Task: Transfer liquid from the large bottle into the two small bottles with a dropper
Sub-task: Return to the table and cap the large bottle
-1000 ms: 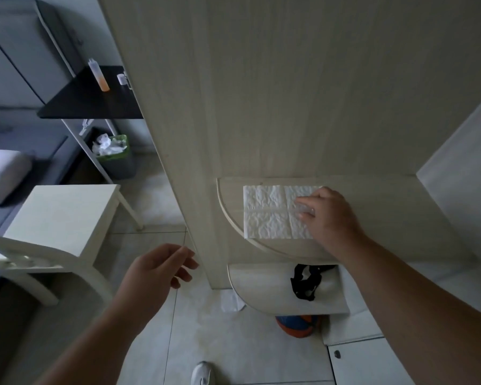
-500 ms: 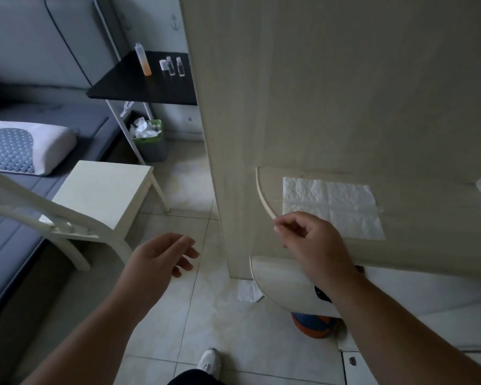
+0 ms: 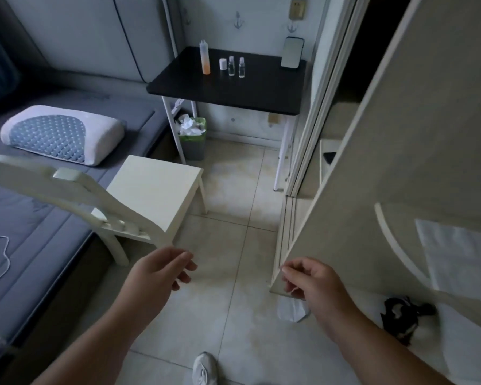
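Far across the room stands a black table (image 3: 225, 90). On it are a tall large bottle (image 3: 204, 57) with orange liquid in its lower part, two small clear bottles (image 3: 231, 66) (image 3: 242, 68) side by side, and a small white cap (image 3: 222, 64). I cannot make out a dropper. My left hand (image 3: 161, 269) hangs in front of me over the floor, fingers relaxed, holding nothing. My right hand (image 3: 311, 282) hovers by the corner of the wardrobe panel, fingers loosely curled, nothing visible in it. Both hands are far from the bottles.
A white chair (image 3: 150, 190) stands between me and the table, with a bed and pillow (image 3: 61, 134) to the left. A bin (image 3: 193, 137) sits under the table and a phone (image 3: 292, 52) leans on it. The wardrobe panel (image 3: 372, 162) and a shelf holding a paper towel (image 3: 461, 259) are on the right.
My right hand has let go of the paper towel on the shelf and drawn back towards me. The view has swung left, bringing the table and bottles into sight.
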The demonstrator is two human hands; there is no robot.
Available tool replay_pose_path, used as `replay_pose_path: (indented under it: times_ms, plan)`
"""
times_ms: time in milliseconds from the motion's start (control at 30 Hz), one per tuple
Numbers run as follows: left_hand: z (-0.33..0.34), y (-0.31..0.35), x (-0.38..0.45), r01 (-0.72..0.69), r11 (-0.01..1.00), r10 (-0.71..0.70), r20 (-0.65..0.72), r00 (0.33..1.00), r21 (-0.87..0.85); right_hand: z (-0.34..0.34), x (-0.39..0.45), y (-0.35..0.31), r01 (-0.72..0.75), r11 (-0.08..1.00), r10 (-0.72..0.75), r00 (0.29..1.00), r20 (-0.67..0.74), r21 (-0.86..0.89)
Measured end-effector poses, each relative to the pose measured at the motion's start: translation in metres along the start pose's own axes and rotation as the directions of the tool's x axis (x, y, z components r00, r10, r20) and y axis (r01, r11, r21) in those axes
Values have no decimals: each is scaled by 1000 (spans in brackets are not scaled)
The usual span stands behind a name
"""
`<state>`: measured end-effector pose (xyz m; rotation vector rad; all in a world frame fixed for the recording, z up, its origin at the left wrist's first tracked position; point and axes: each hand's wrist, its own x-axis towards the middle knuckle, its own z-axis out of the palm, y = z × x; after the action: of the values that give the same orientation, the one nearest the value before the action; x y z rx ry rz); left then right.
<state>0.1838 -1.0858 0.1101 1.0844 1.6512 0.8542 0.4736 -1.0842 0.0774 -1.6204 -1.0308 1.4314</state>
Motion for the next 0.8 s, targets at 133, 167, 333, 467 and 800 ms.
replay_pose_path:
  times_ms: [133,167,333,467,800]
  plan:
    - [-55,-15,31,24,999,-23,-8,1000,43,57,28,-3,-74,996,76,997,-25,46]
    - [-66,-17,39,28,999,-28,-13,1000,38,69,35,-4,-80,995,82,996,-33,57]
    - [-97,-20,81,43,999,-43,-19,999,-1,114,69,-15,-90,989,98,993,-68,116]
    - [-102,-14,124,40,999,-40,-9,999,-27,131,105,-32,-75,991,83,994,-65,115]
    - [-94,34,259,48,997,-48,-7,999,-63,147,238,-83,-77,989,89,992,-94,124]
